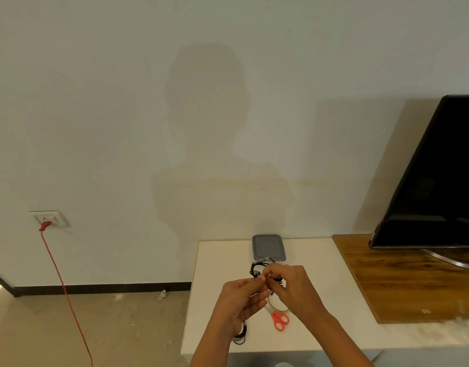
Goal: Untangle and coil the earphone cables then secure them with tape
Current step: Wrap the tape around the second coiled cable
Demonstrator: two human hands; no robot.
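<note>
Both hands are up over the white worktop (334,300), meeting at its middle. My left fingers (252,282) are curled, with thumb and forefinger pinched on a strand of the black earphone cables (256,268). My right fingers (274,270) are curled over the same tangle from the 3 o'clock side and grip it; how many strands they have I cannot tell. The tangle sticks out at 12 o'clock of my knuckles, loops loose, held above the worktop. Just beyond it at 12 o'clock lies a grey tray (268,247) against the wall. Under my right wrist lies a tape roll (277,306), flat and half hidden. At its 6 o'clock are scissors (280,321) with red handles, handles towards me. At 7 o'clock of the scissors, under my left wrist and near the front edge, is a black cable coil (240,337) with a pale band round it. At 3 o'clock a wooden board (400,282) carries a dark screen (440,181). At 9 o'clock, off the worktop, a red cord (63,287) hangs from a wall socket (49,218) towards the floor.
</note>
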